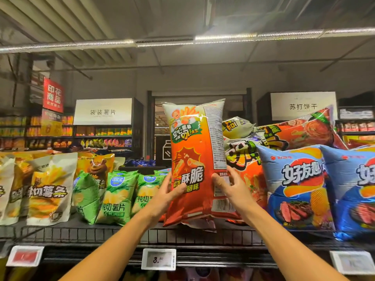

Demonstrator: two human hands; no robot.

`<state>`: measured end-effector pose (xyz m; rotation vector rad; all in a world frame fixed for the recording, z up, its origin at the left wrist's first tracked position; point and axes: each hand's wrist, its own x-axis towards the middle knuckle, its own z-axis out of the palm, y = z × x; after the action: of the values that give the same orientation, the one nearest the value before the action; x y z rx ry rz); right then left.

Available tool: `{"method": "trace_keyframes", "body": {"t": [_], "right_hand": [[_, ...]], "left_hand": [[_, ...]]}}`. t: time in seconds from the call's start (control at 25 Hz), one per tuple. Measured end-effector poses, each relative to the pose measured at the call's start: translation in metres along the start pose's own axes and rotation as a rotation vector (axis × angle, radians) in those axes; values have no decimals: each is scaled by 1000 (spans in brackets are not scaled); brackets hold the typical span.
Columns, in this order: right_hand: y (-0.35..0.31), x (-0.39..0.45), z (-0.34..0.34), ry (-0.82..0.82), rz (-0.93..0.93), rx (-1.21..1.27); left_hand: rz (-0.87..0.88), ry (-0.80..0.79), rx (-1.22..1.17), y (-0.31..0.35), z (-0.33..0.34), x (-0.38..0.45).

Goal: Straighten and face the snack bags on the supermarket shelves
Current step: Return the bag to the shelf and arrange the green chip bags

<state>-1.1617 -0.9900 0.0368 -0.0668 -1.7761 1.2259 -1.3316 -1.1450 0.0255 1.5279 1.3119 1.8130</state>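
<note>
A tall orange and red snack bag [194, 159] stands upright at the middle of the top shelf, turned so its printed side panel shows on the right. My left hand [168, 191] grips its lower left edge, thumb across the front. My right hand [229, 185] grips its lower right edge over the label panel. The bag's crumpled bottom seam rests at the shelf's wire front rail [81, 234]. Behind it to the right, similar orange bags [294, 130] lie tilted in a loose pile.
Blue chip bags [294, 187] stand to the right, green chip bags [115, 197] and pale yellow fry bags [48, 191] to the left. Price tags [158, 259] hang on the shelf edge. Further aisles and hanging signs [102, 111] fill the background.
</note>
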Motion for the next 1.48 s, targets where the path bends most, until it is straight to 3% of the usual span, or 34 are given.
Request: {"method": "trace_keyframes", "body": {"t": [0.24, 0.44, 0.56, 0.8, 1.16, 1.32, 1.48], "right_hand": [[21, 5, -17, -255, 211, 150], [-6, 16, -6, -199, 294, 155], [-21, 21, -8, -208, 395, 63], [-45, 23, -6, -231, 502, 139], [-43, 15, -12, -309, 433, 34], [-26, 10, -14, -381, 373, 160], [-5, 9, -14, -373, 248, 136]], "left_hand": [[-65, 144, -111, -5, -6, 10], [-275, 155, -97, 27, -5, 18], [-305, 126, -16, 42, -11, 20], [-419, 131, 98, 67, -16, 18], [-283, 91, 88, 60, -12, 6], [-68, 83, 129, 47, -5, 4], [48, 143, 180, 35, -3, 6]]}}
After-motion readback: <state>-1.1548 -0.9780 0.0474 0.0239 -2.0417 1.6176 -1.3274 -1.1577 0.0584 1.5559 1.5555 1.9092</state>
